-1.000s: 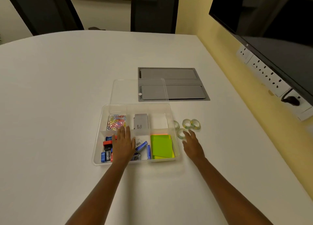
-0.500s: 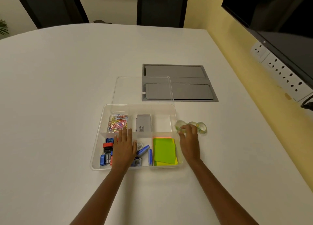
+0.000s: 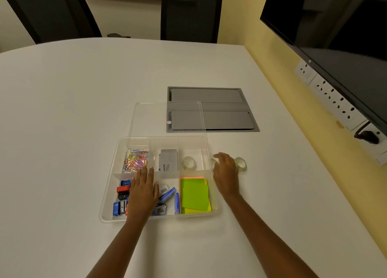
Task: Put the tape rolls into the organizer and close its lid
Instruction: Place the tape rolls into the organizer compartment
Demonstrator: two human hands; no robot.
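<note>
The clear plastic organizer stands open on the white table in front of me. One clear tape roll lies flat in its back right compartment. A second tape roll lies on the table just right of the organizer. My right hand hovers palm down beside that roll, fingers spread over the spot between it and the organizer wall; whatever lies under the fingers is hidden. My left hand rests flat, fingers apart, in the front left compartment. The clear lid lies flat behind the organizer.
Other compartments hold coloured paper clips, a grey box, green sticky notes and small blue and red items. A grey cable panel sits in the table behind. A dark screen and sockets line the right wall.
A tape roll that was under my right hand on the table now lies in the back right compartment. My right hand is back over the table beside the organizer. My left hand stayed put.
</note>
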